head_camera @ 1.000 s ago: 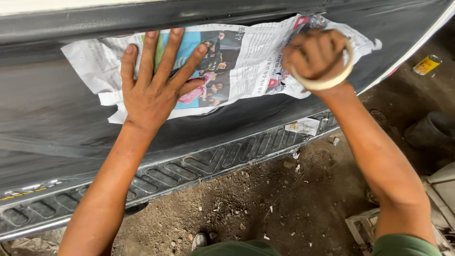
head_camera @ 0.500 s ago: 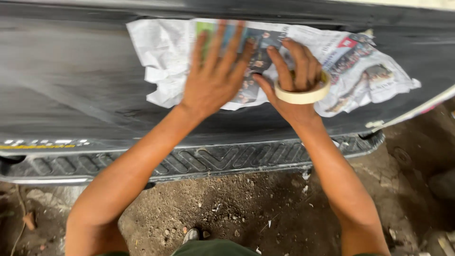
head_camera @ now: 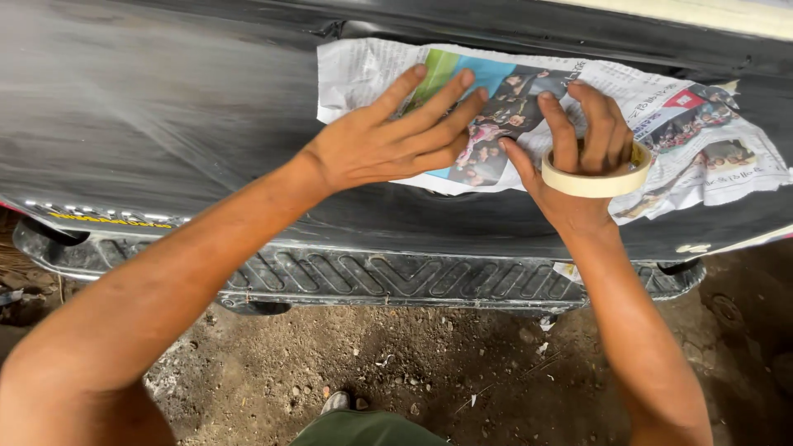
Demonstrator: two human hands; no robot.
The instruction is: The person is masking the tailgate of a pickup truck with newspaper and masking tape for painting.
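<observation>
At far left a dark, dusty car body panel [head_camera: 149,107] fills the upper frame, dull grey-black with streaks of sanding haze. Below it runs a black ribbed step bumper [head_camera: 372,277] with a chevron tread, and under that lies bare dirt ground [head_camera: 429,363] strewn with pebbles and scraps. The left hand [head_camera: 388,140] reaches in from the lower left and lies flat, fingers spread, grasping nothing, pressing the left half of a sheet of newspaper [head_camera: 702,157] against the panel. The newspaper is crumpled, printed with colour photographs, and spreads across the panel's upper middle to the right edge. Just right of the left hand, the right hand [head_camera: 578,157] rests fingertips on the paper with a cream roll of masking tape [head_camera: 599,177] looped around its fingers, hanging over the knuckles. A pale strip [head_camera: 702,12] crosses the top right corner.
</observation>
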